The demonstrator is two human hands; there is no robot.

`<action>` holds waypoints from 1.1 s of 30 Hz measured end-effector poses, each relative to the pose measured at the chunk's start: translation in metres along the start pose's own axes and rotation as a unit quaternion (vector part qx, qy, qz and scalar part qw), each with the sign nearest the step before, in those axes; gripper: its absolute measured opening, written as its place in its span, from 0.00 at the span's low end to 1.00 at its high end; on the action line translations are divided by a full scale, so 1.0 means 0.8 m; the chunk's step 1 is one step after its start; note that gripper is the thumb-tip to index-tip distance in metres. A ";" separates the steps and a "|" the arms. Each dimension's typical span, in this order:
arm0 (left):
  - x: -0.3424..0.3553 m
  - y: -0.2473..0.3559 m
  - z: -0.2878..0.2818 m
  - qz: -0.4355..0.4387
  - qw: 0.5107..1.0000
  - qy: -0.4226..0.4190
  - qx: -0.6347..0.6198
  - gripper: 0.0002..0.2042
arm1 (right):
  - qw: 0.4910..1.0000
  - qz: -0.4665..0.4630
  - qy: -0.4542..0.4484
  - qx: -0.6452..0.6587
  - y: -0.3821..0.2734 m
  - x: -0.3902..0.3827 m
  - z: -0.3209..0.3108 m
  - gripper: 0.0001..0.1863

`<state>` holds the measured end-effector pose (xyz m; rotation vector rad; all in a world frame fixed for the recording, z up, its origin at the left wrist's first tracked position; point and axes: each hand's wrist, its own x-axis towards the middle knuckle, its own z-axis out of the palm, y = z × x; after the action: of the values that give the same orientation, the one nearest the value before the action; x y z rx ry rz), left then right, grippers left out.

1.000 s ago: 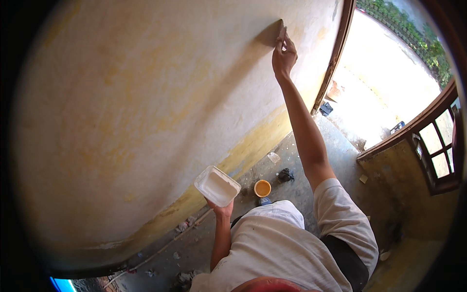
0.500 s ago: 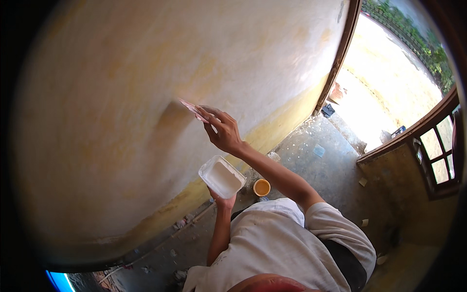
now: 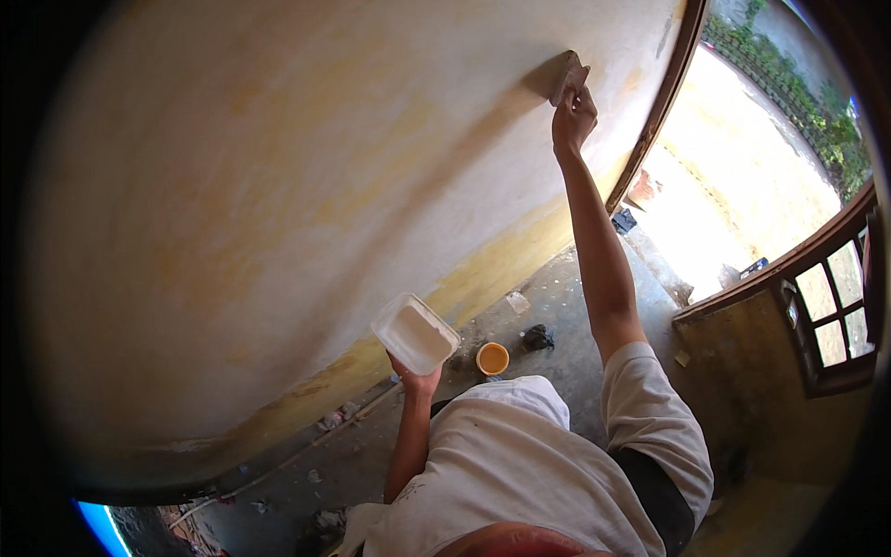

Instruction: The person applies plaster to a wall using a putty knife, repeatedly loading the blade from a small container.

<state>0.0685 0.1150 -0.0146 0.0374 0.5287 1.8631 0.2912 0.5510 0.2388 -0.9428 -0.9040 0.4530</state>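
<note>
My right hand (image 3: pixel 575 123) is raised high against the wall at the upper right, arm stretched out. Its fingers are closed round a flat, thin spreader (image 3: pixel 563 78) whose blade lies at or very near the wall surface (image 3: pixel 306 158). I cannot tell whether any paste is on the blade. Low in front of my body, my left hand (image 3: pixel 419 381) grips a white rectangular plastic tub (image 3: pixel 432 316) from below, tilted and a little off the wall. White paste (image 3: pixel 422 343) coats the tub's inside. The wall is whitish with yellow patches.
A small round bucket (image 3: pixel 480 359) with orange-yellow inside stands on the grey floor, with a black crumpled bag (image 3: pixel 537 337) beside it. A thin pole (image 3: pixel 311 447) lies along the wall's foot among scraps. A wooden door frame (image 3: pixel 652 125) and a paned window (image 3: pixel 840 311) are at right.
My right hand has swept up and right along the wall with the spreader, and the arm has straightened. My left hand and the tub stay nearly in place. The black bag now shows.
</note>
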 end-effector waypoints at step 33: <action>-0.074 0.178 -0.080 -0.065 0.998 0.000 0.002 0.29 | 0.960 -0.024 -0.274 -0.052 -0.117 -0.524 -0.056 0.16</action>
<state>-0.0554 0.0033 -0.0050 0.0047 0.5226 1.7346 0.0874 0.1915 0.1121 -0.9010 -1.4612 0.6468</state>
